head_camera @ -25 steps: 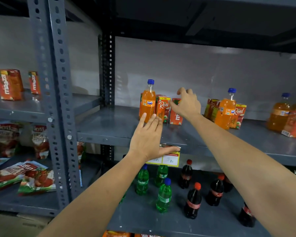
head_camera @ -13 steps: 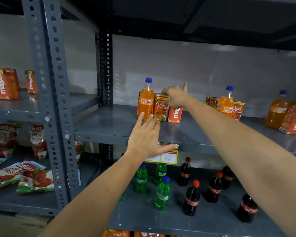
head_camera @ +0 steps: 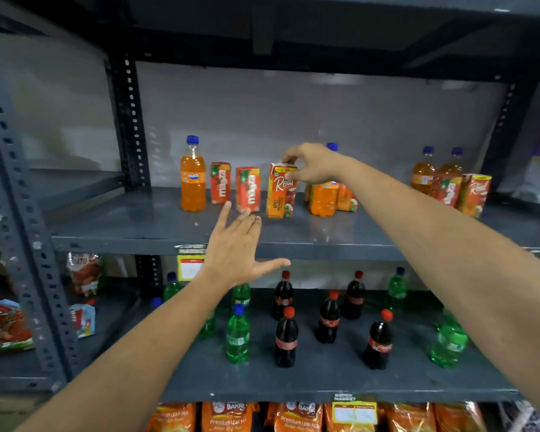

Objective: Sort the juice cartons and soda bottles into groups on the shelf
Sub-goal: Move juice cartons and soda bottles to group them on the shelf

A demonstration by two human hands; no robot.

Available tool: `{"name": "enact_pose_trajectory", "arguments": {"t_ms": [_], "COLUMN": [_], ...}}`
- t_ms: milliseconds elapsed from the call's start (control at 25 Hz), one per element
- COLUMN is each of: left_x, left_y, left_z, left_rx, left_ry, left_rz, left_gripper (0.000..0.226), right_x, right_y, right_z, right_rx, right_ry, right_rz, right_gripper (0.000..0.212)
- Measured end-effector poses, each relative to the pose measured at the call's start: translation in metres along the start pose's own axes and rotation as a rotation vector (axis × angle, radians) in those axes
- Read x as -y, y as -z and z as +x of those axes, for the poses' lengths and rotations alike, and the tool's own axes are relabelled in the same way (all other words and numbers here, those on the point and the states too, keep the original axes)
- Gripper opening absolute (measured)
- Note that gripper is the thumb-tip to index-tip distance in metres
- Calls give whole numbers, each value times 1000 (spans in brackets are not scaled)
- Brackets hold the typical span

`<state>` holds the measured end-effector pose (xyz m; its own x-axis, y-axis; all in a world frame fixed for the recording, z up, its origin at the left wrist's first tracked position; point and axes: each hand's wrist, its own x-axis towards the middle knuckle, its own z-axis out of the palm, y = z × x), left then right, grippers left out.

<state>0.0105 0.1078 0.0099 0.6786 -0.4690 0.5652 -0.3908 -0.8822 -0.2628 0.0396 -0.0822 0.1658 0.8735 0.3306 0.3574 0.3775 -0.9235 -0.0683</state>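
Observation:
On the grey shelf [head_camera: 138, 222] stand an orange Fanta bottle [head_camera: 193, 179], two red Maaza cartons [head_camera: 220, 183] [head_camera: 247, 189] and an orange Real apple carton [head_camera: 280, 191]. My right hand [head_camera: 317, 163] pinches the top of the Real carton, which rests upright on the shelf. My left hand [head_camera: 239, 251] hovers flat over the shelf's front edge with fingers spread, holding nothing. Behind my right wrist stands a second Fanta bottle [head_camera: 323, 199] with a carton [head_camera: 345, 199] beside it. At the far right are two more orange bottles [head_camera: 423, 173], a Maaza carton [head_camera: 446, 190] and a Real carton [head_camera: 474, 194].
The shelf below [head_camera: 325, 378] holds several green bottles [head_camera: 237, 335] and dark cola bottles [head_camera: 286, 338]. Orange tea packs [head_camera: 296, 417] lie on the bottom level. A perforated steel upright [head_camera: 22, 213] stands left, with snack packets [head_camera: 3, 325] beyond it.
My right hand has closed on the Real carton's top and drawn it right, away from the two Maaza cartons. The view has shifted right and closer. My left hand stays open.

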Motion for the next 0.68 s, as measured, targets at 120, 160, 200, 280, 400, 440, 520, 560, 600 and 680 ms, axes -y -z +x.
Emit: {"name": "enact_pose_trajectory", "arguments": {"t_ms": [120,160,200,280,400,440,520,560,600,680], "left_x": [-65,-82,-99,-124,-149,-152,-154,-154,-154,-156], "left_y": [3,4,4,6,8,8,7,6,5,1], "left_z": [22,30,38,54,71,76,82,83,83,82], "left_rx": [8,8,4,-12,-22,-22,-2,3,2,-5], "left_ry": [1,-2,1,24,56,69,92,100,105,111], "left_rz": [-29,-31,-33,-30,-4,2,-1,-3,-1,11], "left_gripper": [120,121,122,120,119,118,116,115,114,112], "right_x": [-57,-77,-96,-126,-159,-166,-175,-178,-180,-182], "right_y": [16,20,24,29,36,37,35,31,26,13], "right_z": [-38,-48,-56,-65,-64,-60,-52,-48,-44,-36], "right_rx": [67,89,106,130,126,110,70,56,56,73], "right_ry": [-35,-53,-67,-86,-94,-93,-97,-104,-112,-115], "right_rz": [-38,-52,-65,-83,-109,-113,-100,-88,-74,-49], "right_gripper": [45,45,45,44,44,43,41,42,43,44]}}
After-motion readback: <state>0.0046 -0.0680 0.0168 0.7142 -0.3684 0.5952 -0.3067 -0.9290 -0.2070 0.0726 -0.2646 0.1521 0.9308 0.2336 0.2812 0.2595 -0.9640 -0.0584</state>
